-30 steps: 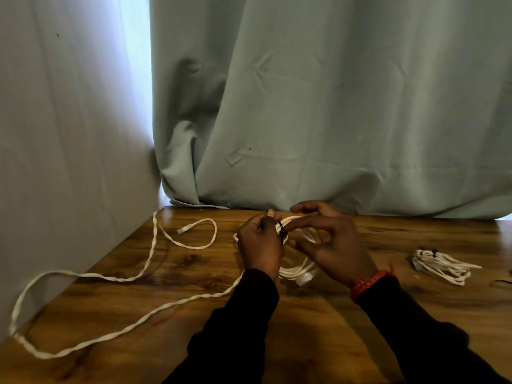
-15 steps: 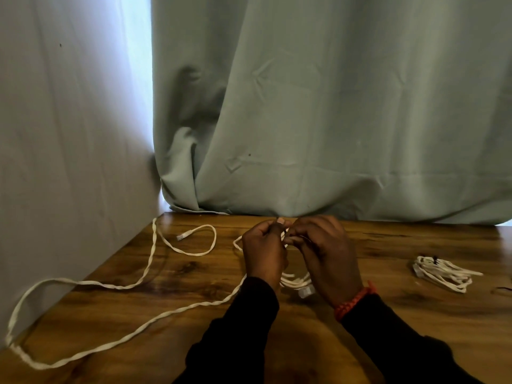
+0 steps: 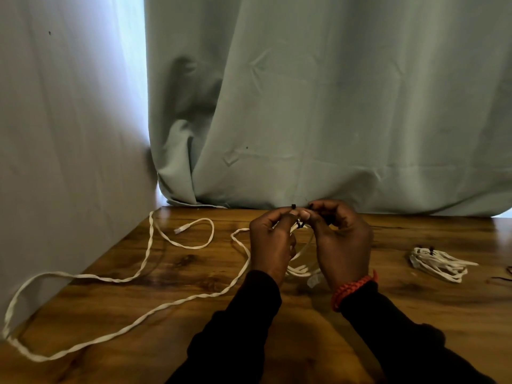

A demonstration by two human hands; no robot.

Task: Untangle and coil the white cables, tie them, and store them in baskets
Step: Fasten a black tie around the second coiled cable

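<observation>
Spanning the wooden table [image 3: 304, 322], one loose white cable [image 3: 133, 278] lies uncoiled awaiting work. A tied bundle [image 3: 437, 263] rests well apart at right. Left hand [image 3: 273, 245] and right hand [image 3: 343, 245] pinch a black tie [image 3: 299, 224] around the coiled cable [image 3: 302, 268], probably to secure it.

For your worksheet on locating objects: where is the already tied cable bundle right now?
In the head view, the tied cable bundle lies on the wooden table at the right, apart from the right hand.

My wooden table [image 3: 388, 342] sits in a corner: grey-green curtain [image 3: 332, 106] ahead, pale wall [image 3: 55, 148] left, daylight slipping between.
</observation>
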